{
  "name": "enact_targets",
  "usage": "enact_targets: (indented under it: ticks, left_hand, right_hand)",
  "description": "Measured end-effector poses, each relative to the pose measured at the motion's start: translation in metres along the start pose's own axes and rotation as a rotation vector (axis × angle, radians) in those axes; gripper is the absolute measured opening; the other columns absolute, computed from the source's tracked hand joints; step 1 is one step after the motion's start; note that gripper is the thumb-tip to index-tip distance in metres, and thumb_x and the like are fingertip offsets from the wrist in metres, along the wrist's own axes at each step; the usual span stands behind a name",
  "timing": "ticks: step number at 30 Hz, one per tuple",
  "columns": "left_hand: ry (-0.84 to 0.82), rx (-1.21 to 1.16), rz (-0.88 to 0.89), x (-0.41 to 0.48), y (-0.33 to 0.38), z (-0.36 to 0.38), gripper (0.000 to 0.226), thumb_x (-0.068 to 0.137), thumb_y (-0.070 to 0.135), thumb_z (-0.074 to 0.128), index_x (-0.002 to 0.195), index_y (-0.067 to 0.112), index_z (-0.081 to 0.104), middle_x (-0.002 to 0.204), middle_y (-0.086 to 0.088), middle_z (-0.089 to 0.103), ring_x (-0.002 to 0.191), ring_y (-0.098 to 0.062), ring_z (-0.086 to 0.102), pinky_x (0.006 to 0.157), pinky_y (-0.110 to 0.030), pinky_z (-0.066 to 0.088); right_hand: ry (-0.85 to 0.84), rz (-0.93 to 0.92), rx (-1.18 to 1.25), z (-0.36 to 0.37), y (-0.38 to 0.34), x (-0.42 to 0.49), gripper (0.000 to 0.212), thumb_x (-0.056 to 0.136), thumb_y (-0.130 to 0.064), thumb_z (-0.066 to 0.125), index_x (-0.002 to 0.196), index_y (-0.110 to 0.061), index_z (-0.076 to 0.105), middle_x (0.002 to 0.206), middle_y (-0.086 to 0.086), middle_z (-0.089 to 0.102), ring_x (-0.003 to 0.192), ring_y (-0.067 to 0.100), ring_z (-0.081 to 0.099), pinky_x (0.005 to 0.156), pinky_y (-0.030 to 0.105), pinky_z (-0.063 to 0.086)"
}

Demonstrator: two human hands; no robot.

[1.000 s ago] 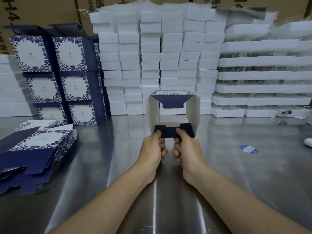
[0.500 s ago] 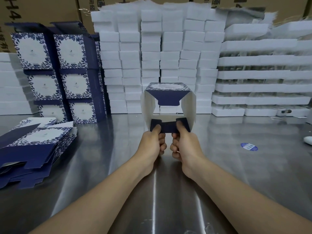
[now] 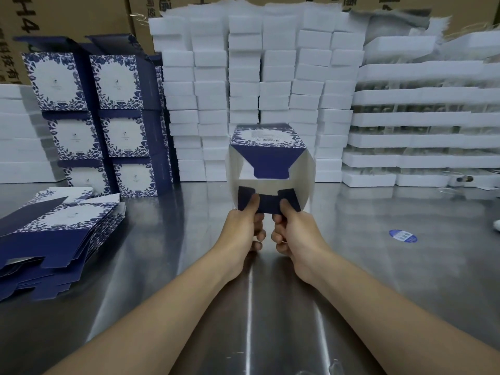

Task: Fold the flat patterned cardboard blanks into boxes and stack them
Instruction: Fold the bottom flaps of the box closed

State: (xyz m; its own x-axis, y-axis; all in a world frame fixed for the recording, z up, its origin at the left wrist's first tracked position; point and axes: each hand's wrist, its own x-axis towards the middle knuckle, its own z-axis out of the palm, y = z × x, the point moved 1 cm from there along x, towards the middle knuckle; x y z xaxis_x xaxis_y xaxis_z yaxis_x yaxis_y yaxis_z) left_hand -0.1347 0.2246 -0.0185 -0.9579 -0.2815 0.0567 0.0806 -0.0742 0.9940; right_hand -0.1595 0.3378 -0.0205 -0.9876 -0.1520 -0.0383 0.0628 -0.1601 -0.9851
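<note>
Reflective steel worktop (image 3: pixel 378 280), glare streaks running toward me. My left hand (image 3: pixel 243 228) and right hand (image 3: pixel 295 231) each pinch the navy bottom flap of a half-folded blue-and-white floral cardboard box (image 3: pixel 270 161), held up over the worktop's middle, open end facing me. Flat patterned cardboard blanks (image 3: pixel 54 234) are piled at the left edge, and finished floral boxes (image 3: pixel 119 104) are stacked back left. White foam blocks (image 3: pixel 243 77) wall the back edge, with brown cartons (image 3: pixel 81 17) behind. An oval blue sticker (image 3: pixel 402 235) lies toward the right edge.

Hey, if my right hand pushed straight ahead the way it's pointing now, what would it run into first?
The right hand pinches the navy flap of the half-folded box, so it would push into that box's open inside first. Behind it, probably the white foam blocks, though depth is unclear.
</note>
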Motion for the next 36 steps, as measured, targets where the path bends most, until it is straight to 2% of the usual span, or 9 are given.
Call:
enact_targets:
  ticks: [6,11,16,21,24,26,29,32,36]
  left_hand:
    - [0.109,0.010,0.020,0.012,-0.005,-0.004,0.037,0.110,0.030,0.047,0.075,0.020,0.048,0.050,0.010,0.035,0.044,-0.010,0.036,0.044,-0.025,0.030]
    - [0.240,0.257,0.144,0.020,-0.010,-0.020,0.046,0.110,0.034,0.045,0.067,0.019,0.040,0.052,0.009,0.034,0.057,-0.021,0.031,0.059,-0.034,0.027]
    - [0.279,0.564,0.245,0.018,-0.016,-0.021,0.055,0.111,0.035,0.043,0.059,0.016,0.040,0.052,0.007,0.043,0.052,-0.017,0.037,0.047,-0.028,0.028]
    - [0.217,0.568,0.303,0.017,-0.017,-0.019,0.054,0.112,0.036,0.041,0.062,0.014,0.040,0.044,0.012,0.039,0.045,-0.012,0.035,0.042,-0.019,0.026]
    - [0.192,0.464,0.295,0.022,-0.016,-0.019,0.053,0.111,0.040,0.040,0.068,0.009,0.041,0.048,0.012,0.034,0.052,-0.015,0.030,0.053,-0.031,0.027]
    - [0.196,0.420,0.320,0.025,-0.015,-0.021,0.051,0.109,0.043,0.041,0.067,0.014,0.035,0.049,0.012,0.031,0.051,-0.013,0.026,0.054,-0.033,0.024]
    - [0.201,0.352,0.368,0.027,-0.012,-0.027,0.044,0.103,0.043,0.044,0.067,0.019,0.038,0.051,0.012,0.031,0.052,-0.013,0.026,0.056,-0.036,0.024]
    - [0.240,0.329,0.393,0.025,-0.008,-0.027,0.056,0.105,0.043,0.049,0.054,0.027,0.032,0.048,0.013,0.030,0.048,-0.011,0.026,0.053,-0.033,0.023]
    - [0.276,0.269,0.431,0.022,-0.003,-0.028,0.059,0.105,0.051,0.054,0.060,0.024,0.029,0.051,0.011,0.029,0.051,-0.012,0.026,0.050,-0.031,0.022]
  right_hand:
    - [0.044,-0.023,-0.007,-0.002,0.001,0.008,0.032,0.101,-0.043,0.066,0.092,-0.013,0.058,0.054,-0.004,0.046,0.045,0.012,0.044,0.044,0.025,0.029]
    - [0.349,-0.260,-0.178,-0.018,-0.008,0.006,0.051,0.085,-0.066,0.073,0.100,-0.024,0.048,0.095,-0.003,0.060,0.078,0.015,0.058,0.063,0.033,0.041]
    - [0.384,-0.368,-0.153,-0.019,-0.014,-0.006,0.069,0.077,-0.085,0.052,0.079,-0.016,0.055,0.063,-0.012,0.057,0.065,0.017,0.053,0.063,0.034,0.041]
    - [0.218,-0.445,-0.050,-0.014,-0.015,-0.003,0.031,0.099,-0.053,0.061,0.089,-0.027,0.075,0.086,-0.007,0.077,0.078,0.012,0.068,0.074,0.034,0.055]
    - [0.227,-0.421,-0.035,-0.018,-0.013,0.007,0.012,0.100,-0.034,0.066,0.098,-0.025,0.073,0.090,-0.001,0.077,0.075,0.016,0.068,0.068,0.033,0.060]
    - [0.265,-0.315,0.000,-0.022,-0.011,0.013,0.027,0.095,-0.044,0.073,0.089,-0.021,0.061,0.083,0.000,0.067,0.065,0.014,0.065,0.056,0.030,0.053]
    - [0.184,-0.156,-0.141,-0.029,-0.008,0.017,0.052,0.093,-0.064,0.067,0.080,-0.017,0.052,0.065,0.000,0.051,0.057,0.015,0.056,0.059,0.033,0.038]
    - [0.038,-0.203,-0.242,-0.029,-0.005,0.015,0.045,0.102,-0.055,0.058,0.080,-0.016,0.056,0.056,-0.004,0.043,0.049,0.013,0.046,0.055,0.028,0.033]
    - [0.062,-0.222,-0.203,-0.025,-0.003,0.013,0.034,0.108,-0.036,0.050,0.080,-0.016,0.047,0.071,0.010,0.037,0.064,0.023,0.037,0.042,0.019,0.031]
